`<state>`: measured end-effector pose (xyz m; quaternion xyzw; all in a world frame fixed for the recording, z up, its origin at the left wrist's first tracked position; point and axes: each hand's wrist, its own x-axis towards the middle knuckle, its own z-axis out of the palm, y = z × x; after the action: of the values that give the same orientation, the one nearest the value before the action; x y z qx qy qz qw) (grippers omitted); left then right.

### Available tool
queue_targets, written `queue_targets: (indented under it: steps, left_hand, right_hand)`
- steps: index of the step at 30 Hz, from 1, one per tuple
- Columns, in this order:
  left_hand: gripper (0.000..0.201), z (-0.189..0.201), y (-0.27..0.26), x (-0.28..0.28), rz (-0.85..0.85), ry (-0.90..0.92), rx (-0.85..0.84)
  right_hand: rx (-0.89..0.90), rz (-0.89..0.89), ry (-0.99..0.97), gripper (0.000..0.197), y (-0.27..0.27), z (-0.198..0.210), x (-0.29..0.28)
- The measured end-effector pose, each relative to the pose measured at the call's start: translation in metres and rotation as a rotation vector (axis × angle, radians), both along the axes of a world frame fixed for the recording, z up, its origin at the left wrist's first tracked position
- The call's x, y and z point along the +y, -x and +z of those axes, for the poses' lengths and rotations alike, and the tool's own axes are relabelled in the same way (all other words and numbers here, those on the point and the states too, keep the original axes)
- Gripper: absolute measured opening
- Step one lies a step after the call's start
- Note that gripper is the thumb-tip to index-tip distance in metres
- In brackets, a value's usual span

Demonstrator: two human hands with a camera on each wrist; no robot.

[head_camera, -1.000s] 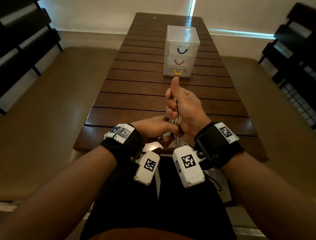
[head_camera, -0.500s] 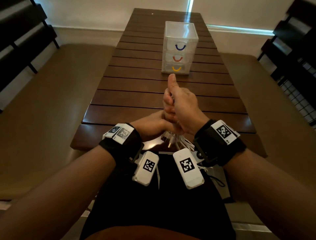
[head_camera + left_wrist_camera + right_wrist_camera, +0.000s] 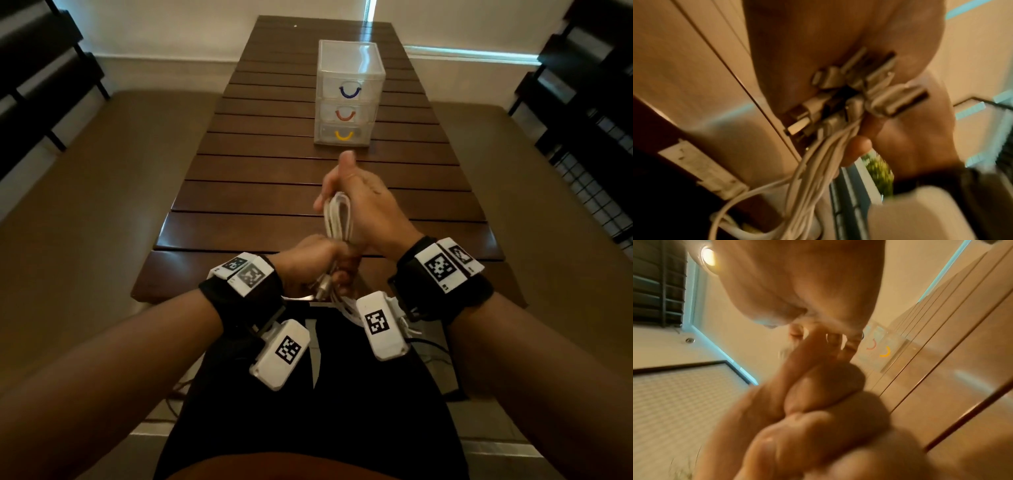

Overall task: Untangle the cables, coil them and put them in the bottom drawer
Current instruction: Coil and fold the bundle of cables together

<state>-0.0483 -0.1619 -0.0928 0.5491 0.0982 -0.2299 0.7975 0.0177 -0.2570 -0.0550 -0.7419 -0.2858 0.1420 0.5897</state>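
A bundle of white cables (image 3: 338, 219) runs between my two hands above the table's near edge. My right hand (image 3: 356, 198) grips the looped upper end, thumb pointing up. My left hand (image 3: 315, 263) grips the lower end, where several plugs (image 3: 855, 91) bunch against its palm and loose strands (image 3: 812, 178) trail down over the table edge. The clear three-drawer unit (image 3: 349, 92) stands further back on the table with its drawers closed; its bottom drawer has a yellow handle (image 3: 343, 135), also in the right wrist view as the yellow handle (image 3: 885, 352).
The dark slatted wooden table (image 3: 274, 178) stretches ahead. Padded brown benches (image 3: 102, 192) flank it on both sides, with dark slatted chair backs (image 3: 589, 75) beyond. A white power strip (image 3: 701, 168) lies below the table edge.
My right hand has lifted away from the left one, drawing the white loops out between them. The left hand has stayed at the table edge.
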Motion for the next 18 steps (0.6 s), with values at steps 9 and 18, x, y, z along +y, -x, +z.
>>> queue_targets:
  steps: [9, 18]
  left_hand:
    - [0.058, 0.014, -0.013, 0.058, 0.356, 0.278, -0.112]
    - [0.035, 0.015, -0.016, 0.071, 0.722, -0.347, -0.083]
  right_hand:
    - [0.309, 0.436, 0.423, 0.018, 0.024, -0.036, -0.02]
    - [-0.243, 0.199, 0.583, 0.017, 0.014, -0.012, -0.014]
